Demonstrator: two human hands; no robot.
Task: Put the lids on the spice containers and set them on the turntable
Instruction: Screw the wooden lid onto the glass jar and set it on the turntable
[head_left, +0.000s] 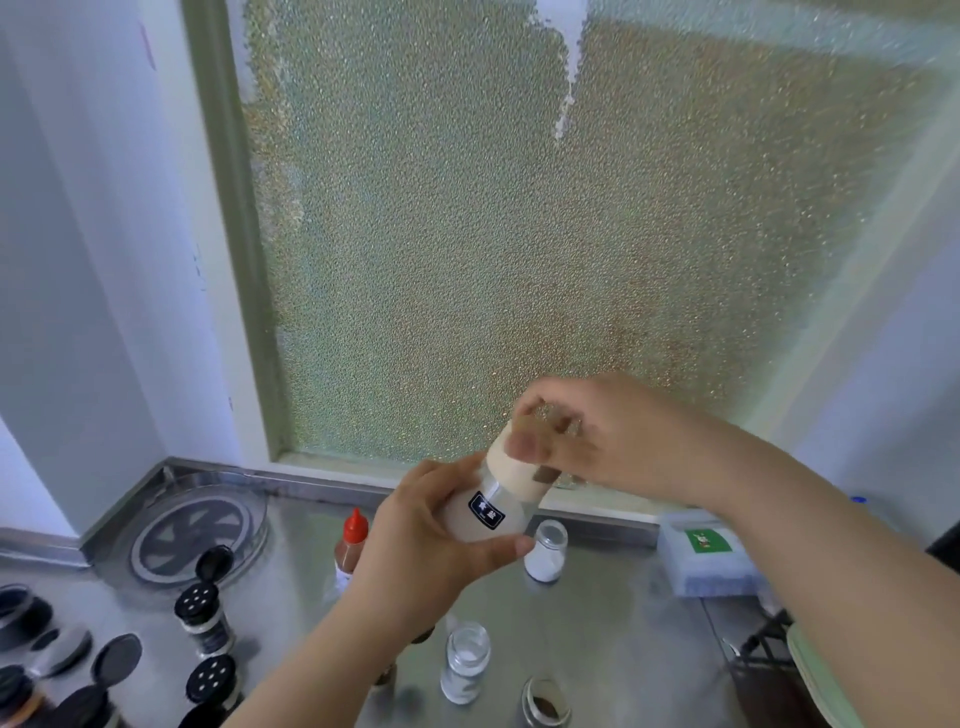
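Near edge of steel worktop (597, 613): open jars, black shaker bottles. Above it, left hand (415, 551) grips white-filled spice jar (485, 514), tilted; right hand (587, 436) pinches its beige lid (519, 470). Far left corner: clear turntable (200, 530)

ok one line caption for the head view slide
Left hand holds a spice jar while right hand fits its lid.

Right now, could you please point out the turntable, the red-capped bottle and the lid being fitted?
turntable (156, 558): head view, bare rim.
red-capped bottle (356, 526): head view, red cap.
lid (506, 467): head view, beige side wall.
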